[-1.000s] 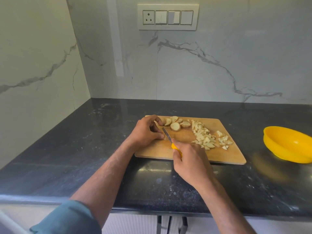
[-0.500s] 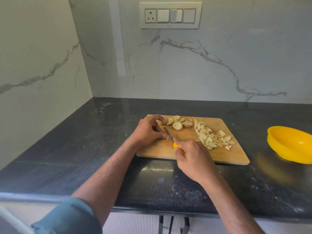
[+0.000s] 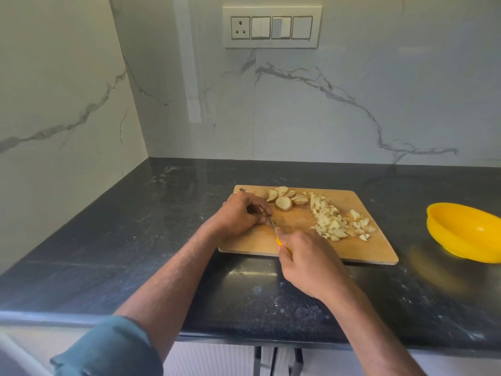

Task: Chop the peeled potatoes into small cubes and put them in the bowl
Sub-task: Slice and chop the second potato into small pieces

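- One teal sleeve (image 3: 108,348) shows at the near left edge, rolled up on the left arm.
- The right hand (image 3: 309,264) is nearest; its fingers are curled around the yellow handle of one knife (image 3: 272,221), so it grasps the knife.
- The blade points away, toward the left hand (image 3: 238,215), which lies on the near left part of the board with bent fingers over a potato piece; the piece is mostly hidden, so I cannot tell how firmly it is gripped.
- One wooden cutting board (image 3: 374,248) lies flat on the dark countertop (image 3: 135,240).
- On the right half of the board is one heap of small potato cubes (image 3: 333,223); they are too many and too small to count.
- At the far left of the board lie about five round potato slices (image 3: 283,203), just beside the left hand.
- One yellow bowl (image 3: 466,232) stands on the counter to the right, apart from the board; no cubes show inside it.
- On the far marble wall is one switch panel (image 3: 272,27), with one socket and three switch plates.
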`<state>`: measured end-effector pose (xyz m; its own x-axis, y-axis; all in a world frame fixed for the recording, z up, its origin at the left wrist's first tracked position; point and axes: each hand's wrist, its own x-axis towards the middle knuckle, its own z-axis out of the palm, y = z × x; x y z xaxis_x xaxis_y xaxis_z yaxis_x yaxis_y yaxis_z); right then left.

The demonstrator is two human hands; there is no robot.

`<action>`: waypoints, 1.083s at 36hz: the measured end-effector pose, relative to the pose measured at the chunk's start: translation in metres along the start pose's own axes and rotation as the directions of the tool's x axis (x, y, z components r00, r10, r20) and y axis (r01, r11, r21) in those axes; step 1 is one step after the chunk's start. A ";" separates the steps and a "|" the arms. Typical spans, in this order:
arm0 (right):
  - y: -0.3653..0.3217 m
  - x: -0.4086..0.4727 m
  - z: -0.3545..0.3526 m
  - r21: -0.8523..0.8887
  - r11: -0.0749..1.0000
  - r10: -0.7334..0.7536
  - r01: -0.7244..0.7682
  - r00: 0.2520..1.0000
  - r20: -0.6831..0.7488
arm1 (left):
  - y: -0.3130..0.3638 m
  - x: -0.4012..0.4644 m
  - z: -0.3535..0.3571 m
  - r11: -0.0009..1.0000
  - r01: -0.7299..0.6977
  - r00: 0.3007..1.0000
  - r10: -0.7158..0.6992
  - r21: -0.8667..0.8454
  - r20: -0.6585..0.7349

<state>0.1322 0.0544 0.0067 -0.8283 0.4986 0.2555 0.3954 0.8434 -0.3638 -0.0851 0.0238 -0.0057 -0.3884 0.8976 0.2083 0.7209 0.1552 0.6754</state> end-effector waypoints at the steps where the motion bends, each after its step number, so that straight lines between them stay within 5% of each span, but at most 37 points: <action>1: 0.001 -0.005 -0.002 0.030 1.000 0.003 -0.003 1.000 0.020 | 0.000 0.000 0.000 1.000 -0.001 1.000 0.001 0.000 0.001; 7: 0.025 -0.018 -0.019 0.150 0.988 0.039 -0.042 0.999 0.020 | 0.003 -0.003 -0.001 0.999 0.016 1.000 -0.017 -0.030 -0.012; 13: 0.021 -0.015 -0.014 0.248 0.969 0.060 -0.021 0.987 -0.150 | 0.004 -0.006 -0.003 0.992 0.059 0.994 -0.068 -0.111 -0.083; 23: 0.005 -0.003 0.013 0.037 0.999 -0.005 0.012 0.983 -0.181 | 0.007 -0.010 -0.005 0.984 0.096 0.985 -0.116 -0.148 -0.131; 39: 0.003 0.003 0.003 -0.009 1.000 0.023 -0.024 0.998 -0.056 | 0.007 -0.008 -0.004 0.978 0.122 0.984 -0.141 -0.170 -0.107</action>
<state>0.1295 0.0576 0.0035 -0.7955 0.5284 0.2966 0.4188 0.8331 -0.3613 -0.0788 0.0163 0.0001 -0.5452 0.8175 0.1854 0.5599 0.1905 0.8063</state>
